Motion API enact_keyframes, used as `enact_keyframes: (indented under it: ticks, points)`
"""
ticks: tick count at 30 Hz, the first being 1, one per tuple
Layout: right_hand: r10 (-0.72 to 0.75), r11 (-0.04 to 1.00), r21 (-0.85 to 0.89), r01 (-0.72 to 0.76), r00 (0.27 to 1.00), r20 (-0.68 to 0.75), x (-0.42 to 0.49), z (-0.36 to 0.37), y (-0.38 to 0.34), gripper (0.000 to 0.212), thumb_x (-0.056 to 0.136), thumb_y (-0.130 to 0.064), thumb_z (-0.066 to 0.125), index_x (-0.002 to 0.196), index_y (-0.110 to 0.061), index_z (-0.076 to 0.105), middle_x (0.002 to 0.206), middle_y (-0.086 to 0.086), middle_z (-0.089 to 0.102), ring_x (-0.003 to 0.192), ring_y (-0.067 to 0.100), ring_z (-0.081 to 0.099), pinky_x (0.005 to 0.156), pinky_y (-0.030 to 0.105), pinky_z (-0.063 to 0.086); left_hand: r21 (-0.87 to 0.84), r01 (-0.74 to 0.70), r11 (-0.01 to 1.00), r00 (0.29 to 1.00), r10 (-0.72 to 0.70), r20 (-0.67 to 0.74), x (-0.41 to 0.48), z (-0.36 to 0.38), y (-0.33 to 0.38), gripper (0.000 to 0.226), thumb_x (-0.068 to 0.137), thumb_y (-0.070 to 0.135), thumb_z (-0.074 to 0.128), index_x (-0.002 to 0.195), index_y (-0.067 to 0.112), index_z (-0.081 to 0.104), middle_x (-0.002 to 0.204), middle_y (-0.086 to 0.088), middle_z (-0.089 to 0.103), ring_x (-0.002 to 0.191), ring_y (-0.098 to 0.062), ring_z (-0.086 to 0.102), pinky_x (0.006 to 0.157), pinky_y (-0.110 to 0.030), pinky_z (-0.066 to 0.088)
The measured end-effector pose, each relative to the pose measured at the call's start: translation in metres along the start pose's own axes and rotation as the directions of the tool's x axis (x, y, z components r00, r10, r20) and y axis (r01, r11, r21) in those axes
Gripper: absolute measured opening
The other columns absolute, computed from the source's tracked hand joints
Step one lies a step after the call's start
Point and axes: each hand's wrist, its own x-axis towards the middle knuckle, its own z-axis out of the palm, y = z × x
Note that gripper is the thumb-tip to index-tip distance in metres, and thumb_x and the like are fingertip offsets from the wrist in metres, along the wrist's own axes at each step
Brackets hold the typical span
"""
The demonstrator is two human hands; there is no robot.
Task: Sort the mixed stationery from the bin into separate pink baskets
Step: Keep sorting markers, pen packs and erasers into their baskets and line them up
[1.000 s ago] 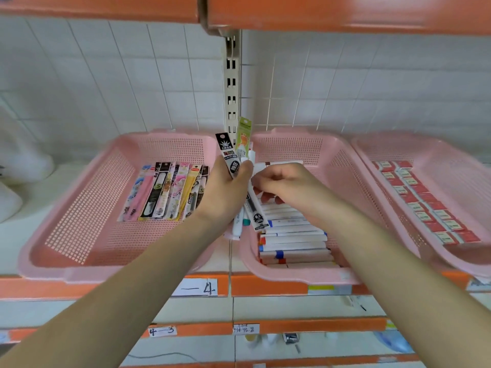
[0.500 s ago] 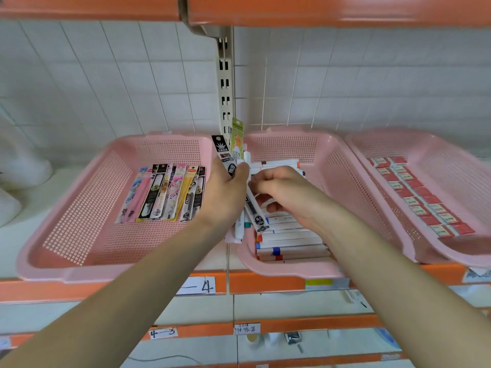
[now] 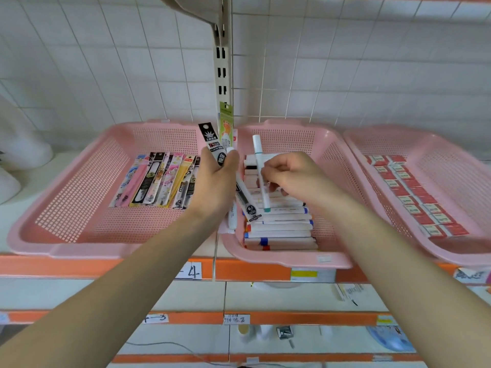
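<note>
My left hand (image 3: 215,181) grips a bundle of mixed stationery (image 3: 218,144): a black refill pack, a green pack and some pens, held upright between the left and middle pink baskets. My right hand (image 3: 289,176) pinches a white marker with teal ends (image 3: 259,166) over the middle basket (image 3: 332,160), which holds stacked white markers (image 3: 279,227). The left basket (image 3: 79,187) holds a row of refill packs (image 3: 159,179). The right basket (image 3: 451,166) holds rows of red and white erasers (image 3: 414,197).
The baskets sit on an orange-edged shelf (image 3: 79,266) against a white tiled wall. A slotted metal upright (image 3: 222,62) stands behind the gap between baskets. Lower shelves with labels (image 3: 236,319) and small items lie below.
My right hand has pulled a white teal-ended marker out of the bundle and now holds it over the middle basket. The left hand stays in place. The camera view tilted slightly down.
</note>
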Motion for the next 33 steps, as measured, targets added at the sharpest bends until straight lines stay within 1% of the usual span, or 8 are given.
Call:
enact_keyframes:
  ticks: [3,7,10,14,20,26,30,33]
  points:
    - [-0.054,0.973,-0.228,0.042,0.997,-0.05,0.004,-0.017,0.008,0.012,0.095,-0.018,0.06,0.097,-0.017,0.071,0.089,-0.003,0.072,0.077,0.007,0.066,0.063,0.013,0.047,-0.06,0.084,0.995,0.996,-0.085,-0.012,0.004,-0.003,0.002,0.02,0.101,0.035,0.05,0.102,0.016,0.048,0.09,-0.007,0.051,0.08,-0.022,0.051,0.074,-0.04,0.047]
    - [-0.158,0.806,-0.578,0.126,0.987,-0.005,0.014,-0.029,0.025,0.017,0.095,-0.021,0.058,0.106,-0.018,0.071,0.098,-0.003,0.068,0.087,0.018,0.064,0.076,0.029,0.053,-0.12,0.114,0.986,0.992,-0.12,-0.042,0.005,-0.003,0.005,0.014,0.102,0.032,0.05,0.101,0.018,0.046,0.087,0.0,0.068,0.058,-0.012,0.056,0.062,-0.033,0.046]
    - [-0.171,0.631,-0.746,0.215,0.976,0.136,0.02,-0.029,0.037,0.019,0.097,-0.024,0.053,0.106,-0.02,0.069,0.1,0.0,0.068,0.09,0.022,0.062,0.078,0.036,0.054,-0.159,0.126,0.979,0.99,-0.134,-0.042,0.003,-0.003,0.006,0.016,0.103,0.032,0.05,0.105,0.016,0.047,0.076,0.004,0.064,0.062,-0.014,0.055,0.066,-0.035,0.047]
    - [-0.148,0.53,-0.794,0.298,0.954,0.26,0.022,-0.019,0.048,0.018,0.095,-0.028,0.05,0.1,-0.024,0.067,0.101,-0.001,0.066,0.093,0.024,0.061,0.077,0.038,0.053,-0.195,0.114,0.974,0.99,-0.127,-0.057,-0.003,-0.001,0.007,0.018,0.104,0.029,0.05,0.109,0.012,0.046,0.076,0.003,0.056,0.067,-0.014,0.053,0.067,-0.034,0.047]
    - [-0.224,0.554,-0.771,0.315,0.948,0.226,0.029,-0.014,0.054,0.013,0.093,-0.032,0.058,0.094,-0.021,0.064,0.099,-0.003,0.059,0.092,0.022,0.058,0.073,0.033,0.047,-0.17,0.088,0.981,0.993,-0.099,-0.06,-0.011,0.0,0.008,0.019,0.104,0.029,0.05,0.11,0.012,0.047,0.073,0.006,0.055,0.064,-0.009,0.053,0.065,-0.029,0.048]
    - [-0.3,0.916,-0.263,0.303,0.952,0.052,0.016,-0.011,0.033,0.011,0.094,-0.026,0.065,0.086,-0.021,0.07,0.08,-0.01,0.068,0.065,-0.003,0.057,0.065,0.014,0.044,-0.133,0.071,0.989,0.997,-0.076,-0.031,-0.014,0.006,0.01,0.022,0.104,0.032,0.048,0.115,0.013,0.049,0.074,0.006,0.055,0.067,-0.011,0.056,0.071,-0.034,0.051]
    - [-0.246,0.966,0.095,0.238,0.966,0.083,-0.001,-0.006,0.006,0.011,0.094,-0.025,0.065,0.086,-0.02,0.071,0.074,-0.007,0.071,0.057,0.003,0.059,0.056,0.013,0.043,-0.1,0.034,0.994,0.999,-0.036,-0.019,-0.018,0.015,0.016,0.025,0.096,0.04,0.049,0.109,0.019,0.049,0.092,-0.007,0.058,0.084,-0.023,0.059,0.089,-0.049,0.052]
    - [-0.196,0.967,0.18,0.179,0.977,0.079,-0.008,0.0,-0.001,0.019,0.093,-0.03,0.066,0.081,-0.016,0.068,0.068,-0.005,0.07,0.056,0.006,0.059,0.051,0.014,0.041,-0.125,0.013,0.992,1.0,-0.016,-0.024,-0.02,0.023,0.018,0.013,0.099,0.03,0.046,0.101,0.018,0.046,0.091,-0.01,0.055,0.077,-0.019,0.059,0.077,-0.043,0.056]
